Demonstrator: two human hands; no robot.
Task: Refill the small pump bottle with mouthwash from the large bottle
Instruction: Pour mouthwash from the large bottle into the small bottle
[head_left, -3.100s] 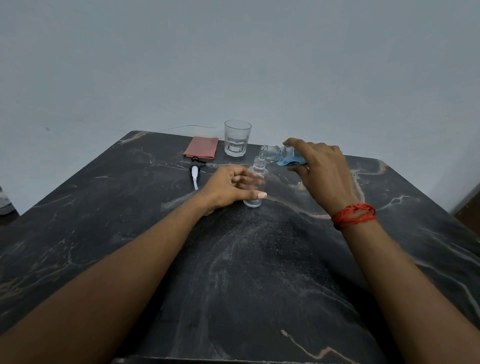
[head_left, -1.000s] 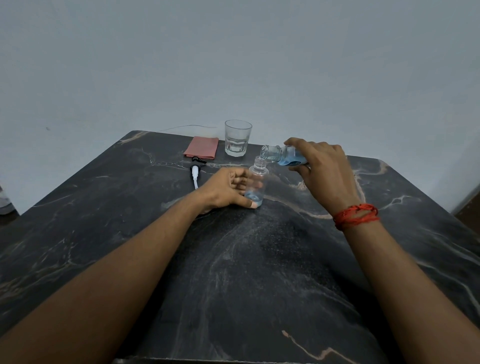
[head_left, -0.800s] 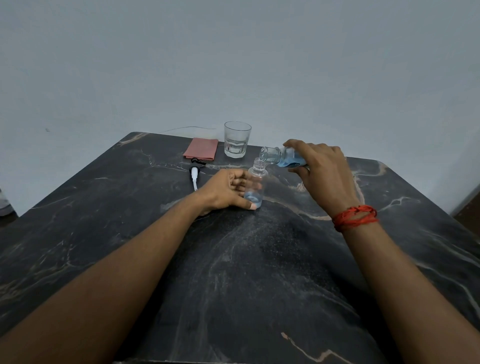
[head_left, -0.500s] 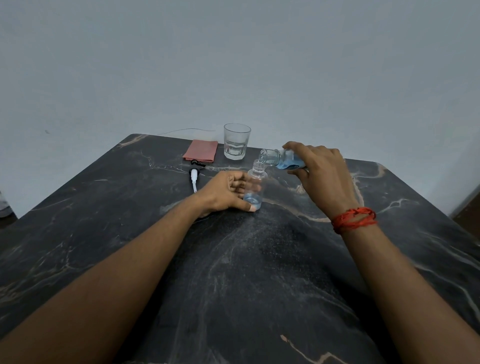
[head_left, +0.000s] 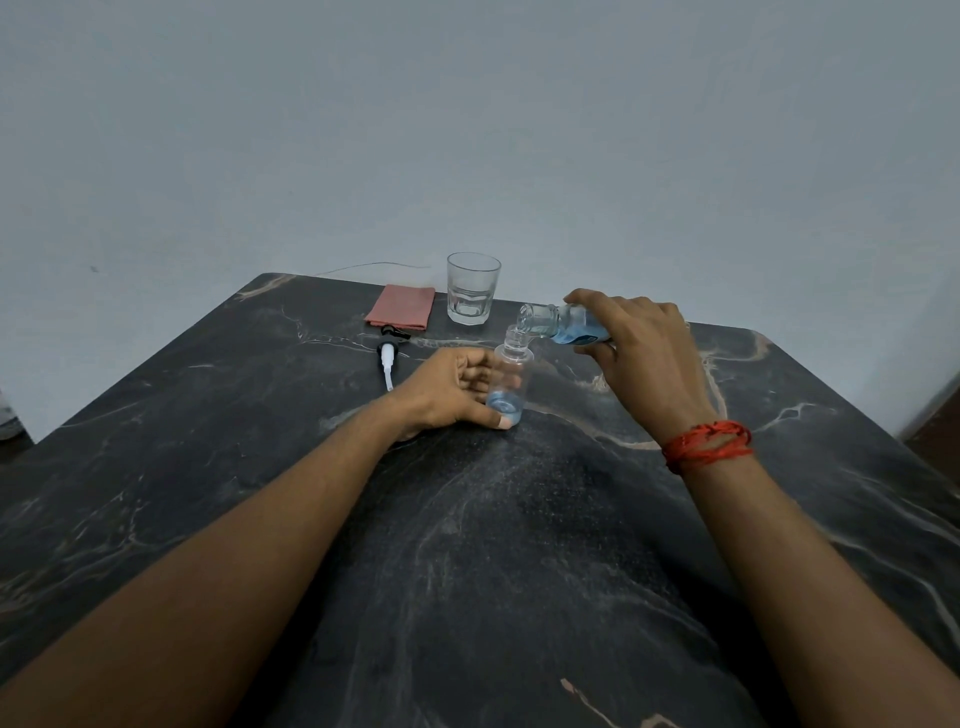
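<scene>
The small clear bottle (head_left: 511, 374) stands upright on the dark marble table (head_left: 467, 545), uncapped, with a little blue liquid at its bottom. My left hand (head_left: 447, 392) grips its lower part from the left, thumb at the base. My right hand (head_left: 641, 353) holds the large mouthwash bottle (head_left: 563, 323) tipped on its side, its open mouth right over the small bottle's neck. Most of the large bottle is hidden by my fingers. The pump head (head_left: 388, 353) with its white tube lies on the table to the left.
A drinking glass (head_left: 472, 288) with some clear liquid stands at the table's far edge. A folded reddish cloth (head_left: 401, 306) lies left of it. A plain wall rises behind the table. A red thread band circles my right wrist.
Blue liquid has gathered in the bottom of the small bottle, which was empty three seconds ago. Both hands keep nearly the same positions; the view has shifted slightly.
</scene>
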